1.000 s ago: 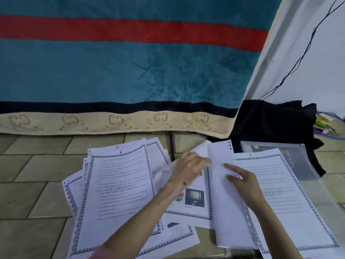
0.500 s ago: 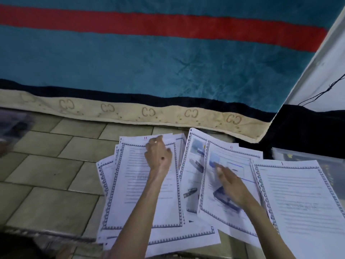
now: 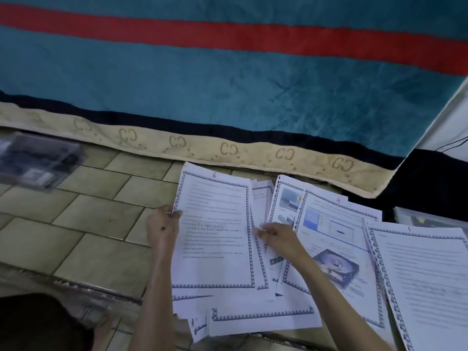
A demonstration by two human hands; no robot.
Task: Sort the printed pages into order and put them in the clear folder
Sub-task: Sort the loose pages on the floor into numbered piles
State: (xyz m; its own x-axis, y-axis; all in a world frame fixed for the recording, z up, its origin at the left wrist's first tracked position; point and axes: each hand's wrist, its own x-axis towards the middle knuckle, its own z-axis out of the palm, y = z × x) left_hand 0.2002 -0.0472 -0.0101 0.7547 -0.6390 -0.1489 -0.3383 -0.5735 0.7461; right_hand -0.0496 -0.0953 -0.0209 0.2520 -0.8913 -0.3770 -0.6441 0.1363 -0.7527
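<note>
1. teal blanket [image 3: 228, 79] with a red stripe hangs behind the tiled floor [image 3: 83, 224].
2. printed pages [image 3: 336, 249] lie fanned on the floor below the blanket's hem.
3. page 6 [image 3: 215, 224] tops the left pile.
4. left hand [image 3: 162, 228] pinches its left edge.
5. right hand [image 3: 278, 236] pinches the sheets at its right edge.

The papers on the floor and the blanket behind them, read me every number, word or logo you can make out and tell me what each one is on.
"6": red handwriting atop the page that the left hand holds.
"4": red, atop the page with the hard-drive picture.
"1": red, atop the rightmost page.
"CC": repeated mirrored logo along the blanket's beige border.
Faint watermark across page 6: too blurred to read.
Body text on all pages: too small.
</note>
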